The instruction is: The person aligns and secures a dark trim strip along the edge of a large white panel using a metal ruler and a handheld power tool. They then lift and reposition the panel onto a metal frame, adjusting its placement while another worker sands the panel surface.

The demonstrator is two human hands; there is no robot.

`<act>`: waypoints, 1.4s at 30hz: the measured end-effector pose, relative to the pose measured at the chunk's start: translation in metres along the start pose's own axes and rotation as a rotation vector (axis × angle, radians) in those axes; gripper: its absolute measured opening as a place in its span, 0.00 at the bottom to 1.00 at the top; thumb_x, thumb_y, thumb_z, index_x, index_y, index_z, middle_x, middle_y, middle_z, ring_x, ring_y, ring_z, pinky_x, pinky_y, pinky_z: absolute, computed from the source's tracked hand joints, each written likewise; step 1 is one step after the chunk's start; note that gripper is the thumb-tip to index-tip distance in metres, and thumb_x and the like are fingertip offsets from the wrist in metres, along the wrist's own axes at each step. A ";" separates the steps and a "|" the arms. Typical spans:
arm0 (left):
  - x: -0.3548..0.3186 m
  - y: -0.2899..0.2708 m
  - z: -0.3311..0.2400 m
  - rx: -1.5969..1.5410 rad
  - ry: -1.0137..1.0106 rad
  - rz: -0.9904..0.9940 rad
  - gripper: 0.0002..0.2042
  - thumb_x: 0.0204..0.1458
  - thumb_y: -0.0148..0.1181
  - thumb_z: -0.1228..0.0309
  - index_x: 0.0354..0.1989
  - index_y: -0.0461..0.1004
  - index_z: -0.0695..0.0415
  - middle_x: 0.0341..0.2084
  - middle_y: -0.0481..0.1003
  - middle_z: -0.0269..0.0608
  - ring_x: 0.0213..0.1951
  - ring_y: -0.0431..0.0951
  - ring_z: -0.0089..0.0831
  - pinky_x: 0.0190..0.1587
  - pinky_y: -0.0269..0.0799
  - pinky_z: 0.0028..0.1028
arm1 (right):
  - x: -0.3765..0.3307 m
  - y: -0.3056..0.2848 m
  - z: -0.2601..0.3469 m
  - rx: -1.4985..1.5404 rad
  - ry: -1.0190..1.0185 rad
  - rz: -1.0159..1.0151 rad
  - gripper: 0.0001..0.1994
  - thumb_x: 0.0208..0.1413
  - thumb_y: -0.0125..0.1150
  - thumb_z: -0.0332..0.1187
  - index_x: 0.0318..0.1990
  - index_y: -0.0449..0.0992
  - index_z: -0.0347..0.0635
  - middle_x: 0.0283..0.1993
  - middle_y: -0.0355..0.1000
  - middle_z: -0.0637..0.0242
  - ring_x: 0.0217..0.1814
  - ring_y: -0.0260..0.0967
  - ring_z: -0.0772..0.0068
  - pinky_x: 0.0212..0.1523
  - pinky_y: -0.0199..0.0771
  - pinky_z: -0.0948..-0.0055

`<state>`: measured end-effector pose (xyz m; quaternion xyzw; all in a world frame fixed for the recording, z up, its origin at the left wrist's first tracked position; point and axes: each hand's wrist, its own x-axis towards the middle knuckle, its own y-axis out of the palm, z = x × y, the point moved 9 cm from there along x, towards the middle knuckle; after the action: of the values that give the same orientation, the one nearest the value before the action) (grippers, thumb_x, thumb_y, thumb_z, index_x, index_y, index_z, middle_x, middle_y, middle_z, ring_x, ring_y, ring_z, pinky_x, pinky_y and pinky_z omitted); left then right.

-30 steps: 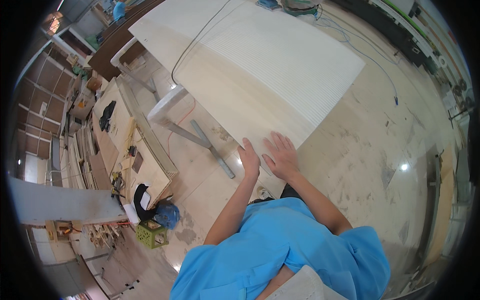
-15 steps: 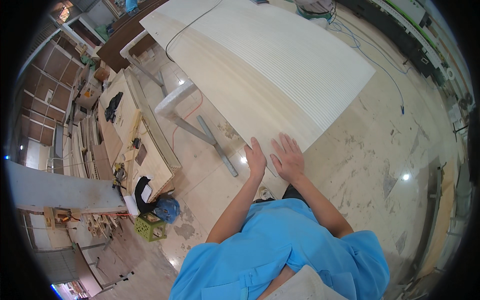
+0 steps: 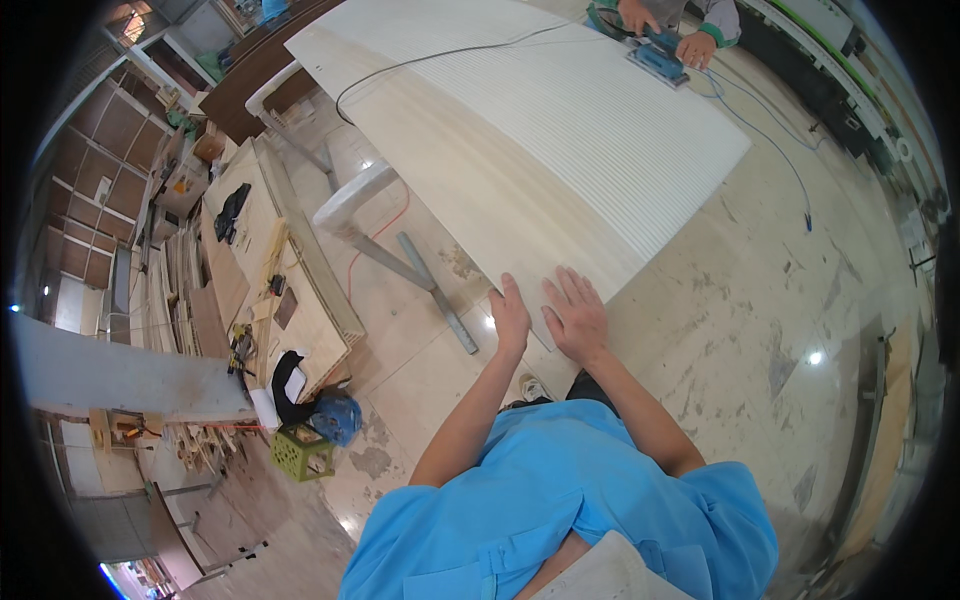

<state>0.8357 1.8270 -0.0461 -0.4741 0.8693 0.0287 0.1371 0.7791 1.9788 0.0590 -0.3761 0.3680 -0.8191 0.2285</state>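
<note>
We see the left hand (image 3: 511, 318) and the right hand (image 3: 575, 315) lying flat, side by side, on the near corner of a large pale panel (image 3: 560, 130). The fingers are spread wide and they hold nothing; the palms only press on the surface. The panel has fine grooves along its length, and it reaches from our hands to the far side, where it rests on a white trestle (image 3: 350, 200) at the left.

At the far end, another person's hands (image 3: 660, 30) guide a blue sander (image 3: 658, 58) on the same panel. A black cable (image 3: 420, 65) runs across the far left part of the panel, and a blue cable (image 3: 775, 140) hangs down to the floor (image 3: 760, 330) on the right.

We think the main risk is that the panel moves. The near corner seems to stand out past its support, so a strong push down here could tip it or lift the far end under the sander. If our hands slide on the dusty surface, the panel may also shift while the other person works. The blue cable on the floor could catch a foot. A metal bar (image 3: 440, 292) lies on the floor near the left hand, and one could trip on it too.
</note>
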 end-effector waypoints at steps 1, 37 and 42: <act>0.001 0.000 -0.001 -0.019 0.019 0.004 0.34 0.69 0.45 0.46 0.53 0.66 0.76 0.48 0.75 0.64 0.51 0.76 0.47 0.55 0.70 0.37 | 0.000 0.000 0.000 0.001 -0.001 -0.001 0.23 0.59 0.61 0.39 0.62 0.75 0.45 0.70 0.65 0.49 0.73 0.60 0.46 0.72 0.58 0.47; 0.002 0.002 0.003 0.063 0.008 0.007 0.36 0.69 0.43 0.44 0.51 0.66 0.77 0.46 0.75 0.72 0.51 0.78 0.54 0.55 0.71 0.41 | 0.002 -0.003 0.001 -0.015 -0.024 -0.033 0.22 0.57 0.60 0.38 0.59 0.77 0.43 0.67 0.67 0.49 0.71 0.62 0.46 0.71 0.60 0.47; 0.000 0.001 0.001 0.036 0.044 -0.007 0.36 0.69 0.43 0.44 0.51 0.66 0.77 0.46 0.76 0.72 0.51 0.78 0.54 0.55 0.71 0.41 | 0.000 -0.003 0.002 -0.011 -0.024 -0.027 0.23 0.57 0.61 0.38 0.60 0.76 0.43 0.68 0.67 0.48 0.72 0.62 0.46 0.71 0.60 0.47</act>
<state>0.8355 1.8274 -0.0471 -0.4752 0.8707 0.0019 0.1264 0.7806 1.9799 0.0624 -0.3922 0.3645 -0.8154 0.2199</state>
